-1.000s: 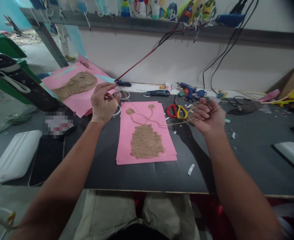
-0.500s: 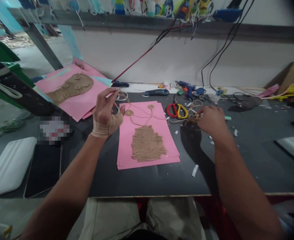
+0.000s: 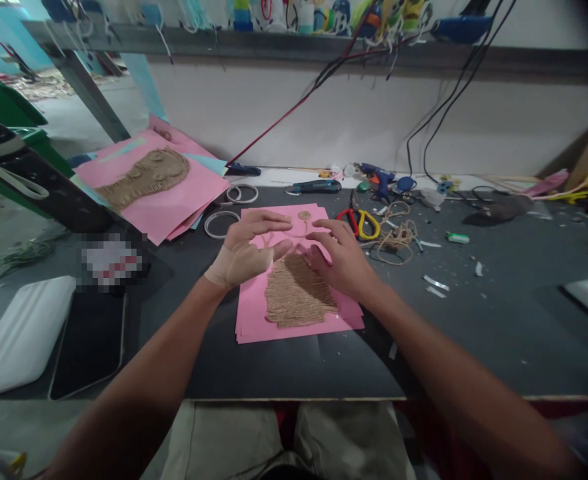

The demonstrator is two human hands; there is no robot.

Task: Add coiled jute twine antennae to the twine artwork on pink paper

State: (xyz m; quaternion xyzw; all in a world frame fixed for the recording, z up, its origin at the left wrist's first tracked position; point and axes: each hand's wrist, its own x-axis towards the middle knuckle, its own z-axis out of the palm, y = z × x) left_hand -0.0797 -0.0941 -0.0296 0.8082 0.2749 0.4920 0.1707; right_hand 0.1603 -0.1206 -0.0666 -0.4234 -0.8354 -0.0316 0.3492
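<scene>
Pink sheets [image 3: 254,313] lie stacked on the dark table, bearing a panel of brown twine rows [image 3: 299,293]. Above the panel, thin twine runs to a small twine coil [image 3: 305,215] near the sheet's top edge. My left hand [image 3: 249,250], with tape around its palm and wrist, is over the sheet's upper left, fingers apart. Over the upper right is my right hand [image 3: 341,257], its fingers spread and curved near the twine. Both hands partly cover the twine, and no held object shows between their fingers.
Red-and-yellow-handled scissors [image 3: 359,225] and a loose twine tangle [image 3: 397,241] lie to the right. Tape rings [image 3: 223,225] sit left of the sheets. Behind are a cutter [image 3: 314,187] and blue glue gun [image 3: 380,179]. A black bottle [image 3: 39,177] leans at left.
My right hand has come left from the twine tangle to the pink sheet. My left hand has moved right and down onto the sheet, no longer raising the twine.
</scene>
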